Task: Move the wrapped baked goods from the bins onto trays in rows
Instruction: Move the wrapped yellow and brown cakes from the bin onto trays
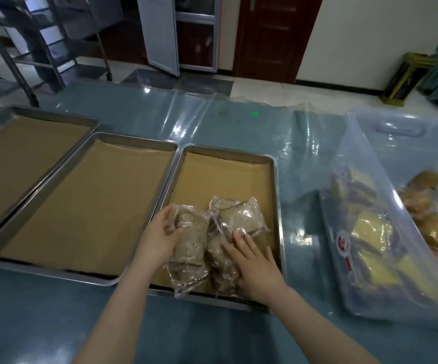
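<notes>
Far left: shallow steel tray lined with brown paper, partly out of frame. Just beside it, a second steel tray with brown paper liner, rims close or touching, cannot tell which.

Centre: third paper-lined steel tray, hard against the second. Three clear-wrapped grey-brown baked pieces sit bunched at its near end. The far half of the liner is bare paper.

Left hand grasps the left-most wrapped piece, fingers curled round its left edge, thumb on top. Right hand lies flat, fingers straight and spread, pressing on the near right wrapped piece; fingertips reach the overlapping wrapped piece behind it.

Right: large clear plastic bin, well apart from the trays, holding yellow wrapped baked goods with red-and-white labels, blurred. Further right in the bin, brown rounded wrapped goods.

All rests on a blue table under a clear plastic sheet
</notes>
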